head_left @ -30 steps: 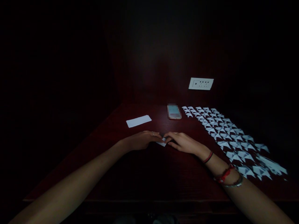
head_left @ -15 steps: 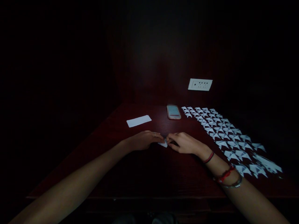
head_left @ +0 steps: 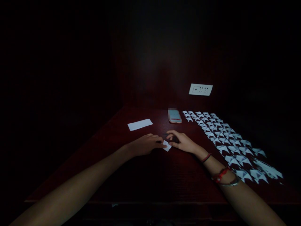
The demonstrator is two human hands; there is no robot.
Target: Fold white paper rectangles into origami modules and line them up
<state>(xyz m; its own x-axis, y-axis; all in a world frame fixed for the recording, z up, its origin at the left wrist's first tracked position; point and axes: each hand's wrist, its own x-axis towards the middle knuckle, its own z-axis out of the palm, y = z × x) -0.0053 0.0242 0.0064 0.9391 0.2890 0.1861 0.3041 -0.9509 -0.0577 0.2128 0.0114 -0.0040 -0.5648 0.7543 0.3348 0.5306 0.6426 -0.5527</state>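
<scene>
A small folded piece of white paper [head_left: 167,146] lies between my hands near the middle of the dark red table [head_left: 164,175]. My left hand [head_left: 147,143] pinches its left edge, thumb stretched along it and the other fingers curled. On the paper's other side, my right hand [head_left: 182,140] has its fingers spread, with the thumb tip at the paper's right edge. Beyond my left hand rests a stack of white paper strips [head_left: 140,124]. Many folded white paper figures [head_left: 221,131] stand in rows to the right of my right hand.
A phone [head_left: 174,116] lies toward the back of the table. Behind it, a white socket panel [head_left: 200,89] is set in the dark wall. Several white strips [head_left: 268,168] lie at the right by the folded figures. The surroundings are very dark.
My right hand's fingers have opened and lifted off the paper, which now shows more fully. My left hand keeps hold of it. The view has tilted slightly upward.
</scene>
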